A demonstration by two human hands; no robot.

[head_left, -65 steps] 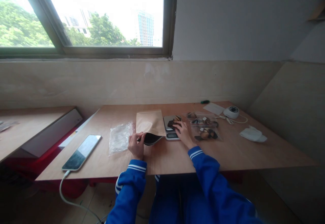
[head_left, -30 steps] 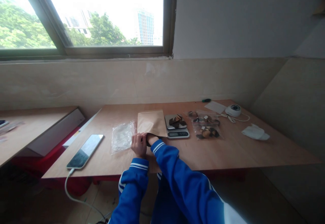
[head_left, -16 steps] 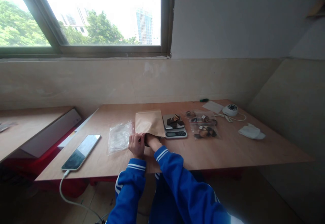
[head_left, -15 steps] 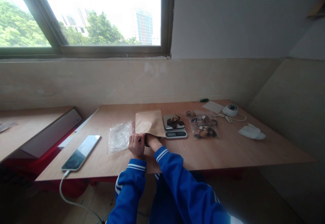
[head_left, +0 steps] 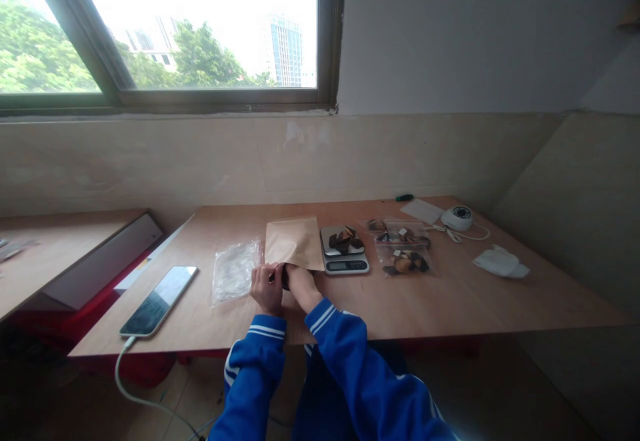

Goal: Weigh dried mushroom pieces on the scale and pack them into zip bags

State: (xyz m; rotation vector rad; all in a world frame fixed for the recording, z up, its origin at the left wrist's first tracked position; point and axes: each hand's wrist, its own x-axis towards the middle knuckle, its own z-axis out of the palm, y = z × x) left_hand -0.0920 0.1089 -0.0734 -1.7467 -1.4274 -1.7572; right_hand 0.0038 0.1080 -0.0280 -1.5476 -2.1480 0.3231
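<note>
A brown kraft paper bag lies on the table with its mouth toward me. My left hand is closed on the left edge of that mouth and holds it up. My right hand reaches into the opening, its fingers hidden inside the bag. Just right of the bag, a digital kitchen scale bears dark brown dried pieces on its plate. Clear zip bags with similar pieces and small white packets lie further right.
Left of the paper bag are clear plastic bags. A phone with a charging cable lies near the left edge. To the right are a white dome camera, a white sheet, a green-handled tool and crumpled white tissue.
My right hand has drawn back slightly toward me, with more of its back showing outside the bag. My left hand has kept its grip, shifting a little left.
</note>
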